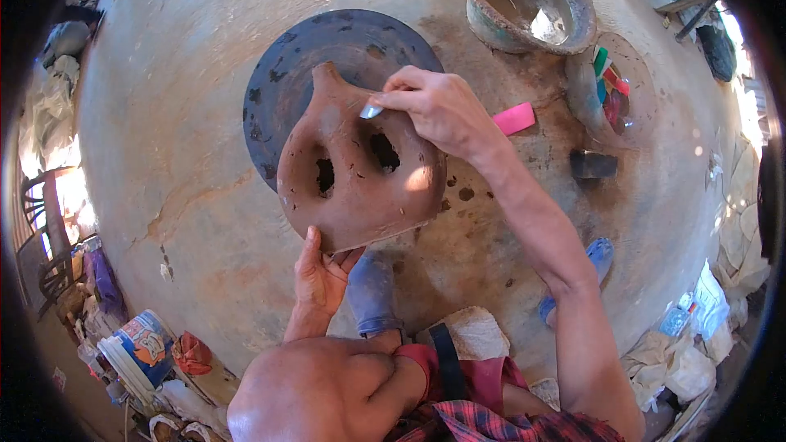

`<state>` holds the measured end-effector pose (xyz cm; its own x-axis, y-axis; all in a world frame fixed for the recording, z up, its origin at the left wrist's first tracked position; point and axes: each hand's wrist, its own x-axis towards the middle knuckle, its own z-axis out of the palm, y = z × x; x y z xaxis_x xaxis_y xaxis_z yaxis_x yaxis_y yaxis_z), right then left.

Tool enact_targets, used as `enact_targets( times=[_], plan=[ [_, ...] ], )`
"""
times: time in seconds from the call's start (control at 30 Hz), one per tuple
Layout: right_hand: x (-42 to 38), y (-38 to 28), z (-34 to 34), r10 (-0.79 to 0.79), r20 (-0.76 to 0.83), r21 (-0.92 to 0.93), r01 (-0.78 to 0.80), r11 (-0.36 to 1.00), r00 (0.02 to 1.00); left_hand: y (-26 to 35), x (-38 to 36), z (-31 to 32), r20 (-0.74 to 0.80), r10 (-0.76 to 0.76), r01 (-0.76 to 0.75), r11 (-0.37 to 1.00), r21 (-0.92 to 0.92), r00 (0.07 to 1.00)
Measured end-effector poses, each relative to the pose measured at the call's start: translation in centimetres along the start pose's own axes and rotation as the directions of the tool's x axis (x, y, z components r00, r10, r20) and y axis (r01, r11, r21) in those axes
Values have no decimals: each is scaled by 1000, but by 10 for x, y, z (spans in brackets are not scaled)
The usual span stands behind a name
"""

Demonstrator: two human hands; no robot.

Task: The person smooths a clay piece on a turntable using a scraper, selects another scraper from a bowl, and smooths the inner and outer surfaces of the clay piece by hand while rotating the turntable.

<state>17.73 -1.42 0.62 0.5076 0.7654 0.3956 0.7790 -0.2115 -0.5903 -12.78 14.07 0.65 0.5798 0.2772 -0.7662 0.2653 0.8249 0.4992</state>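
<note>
A reddish-brown clay form (352,200) has two dark oval holes, a narrow spout-like neck at its far end and a straight lower edge. It is held tilted up and overlaps the dark round disc (274,90) on the floor. My left hand (323,278) grips its near edge, thumb on the outside and the other fingers partly hidden beneath. In my right hand (438,110), between thumb and fingers, is a small shiny metal scraper (371,110), right at the clay surface above the right hole.
A crusted basin (524,0) of murky water stands far right. Near it are a clear bowl (634,86) with coloured tools, a pink strip (514,119) and a dark block (594,164). My blue shoe (372,295) is below the clay. A bucket (139,348) stands lower left.
</note>
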Motion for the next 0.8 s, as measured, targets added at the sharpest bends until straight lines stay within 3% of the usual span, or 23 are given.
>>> enact_targets(
  times=[0.07, 0.13, 0.27, 0.33, 0.47, 0.53, 0.57, 0.63, 0.8],
  plan=[
    [-21, -15, -16, 38, 13, -44, -37, 998, 999, -8, -1, 0, 26, -4, 5, 1000, -22, 1000],
    [-49, -35, -34, 209, -2, -86, -209, 974, 978, -14, 1, 2, 37, -5, 6, 999, -39, 999],
    [-95, -91, -43, 341, -36, -155, -343, 927, 939, -24, 1, 9, 54, -23, 27, 997, -70, 998],
    [-100, -113, -50, 402, 48, -199, -385, 901, 914, -28, 3, 7, 99, -28, 45, 983, -178, 995],
    [-67, -86, -64, 320, -49, -265, -322, 909, 946, -25, 6, 0, 161, -54, 79, 984, -157, 985],
    [-16, -34, -37, 121, -195, -254, -170, 952, 973, -15, 9, -7, 118, -113, 120, 991, -54, 987],
    [-9, -20, -30, 125, -198, -258, -174, 950, 972, -13, 10, -11, 122, -117, 124, 991, -50, 986],
    [-4, -8, -23, 36, -27, -282, -42, 958, 999, -12, 13, -16, 103, -77, 81, 996, -43, 992],
    [-62, -59, -51, 253, -15, -300, -246, 922, 967, -21, 10, -8, 122, -69, 77, 995, -65, 990]
  ],
)
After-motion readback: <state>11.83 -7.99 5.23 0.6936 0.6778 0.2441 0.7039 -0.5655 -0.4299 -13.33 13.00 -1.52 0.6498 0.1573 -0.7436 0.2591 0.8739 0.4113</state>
